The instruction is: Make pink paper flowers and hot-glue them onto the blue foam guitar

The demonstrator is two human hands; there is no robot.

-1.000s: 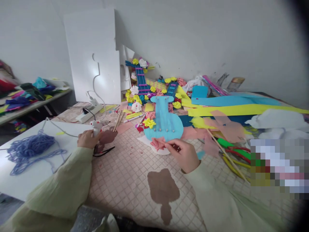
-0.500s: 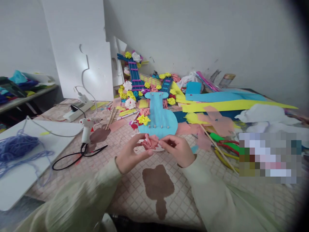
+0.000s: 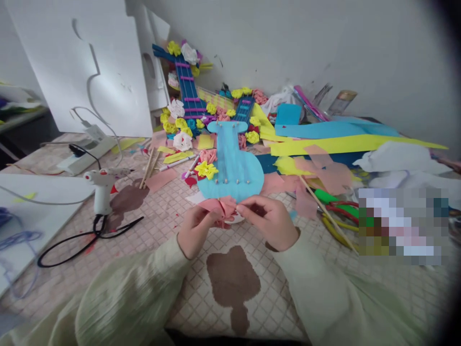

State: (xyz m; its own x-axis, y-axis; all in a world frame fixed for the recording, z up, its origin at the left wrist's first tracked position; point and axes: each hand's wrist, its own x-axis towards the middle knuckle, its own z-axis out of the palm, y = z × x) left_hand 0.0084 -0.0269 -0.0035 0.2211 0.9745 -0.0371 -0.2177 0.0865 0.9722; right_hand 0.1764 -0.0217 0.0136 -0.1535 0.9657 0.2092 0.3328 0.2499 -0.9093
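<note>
Both of my hands meet at the table's middle on a pink folded paper flower (image 3: pixel 222 205). My left hand (image 3: pixel 194 230) pinches its left side and my right hand (image 3: pixel 271 222) pinches its right side with curled fingers. Just beyond the flower lies a light-blue guitar-shaped cutout (image 3: pixel 232 168) with small pegs along its lower body and a yellow paper flower (image 3: pixel 206 169) at its left edge. A white glue gun (image 3: pixel 101 185) stands upright to the left, well away from my left hand, with its black cord looping over the table.
A brown stain (image 3: pixel 233 278) marks the checked tablecloth near me. White foam boards (image 3: pixel 82 67) lean on the wall. Decorated blue guitars, paper flowers, coloured sheets (image 3: pixel 345 142), wooden sticks, and green and yellow tools (image 3: pixel 334 211) crowd the back and right. A power strip (image 3: pixel 86 154) lies left.
My left hand let go of the glue gun, which now stands by itself, and came over to join my right hand on the pink flower. The view swung right and down.
</note>
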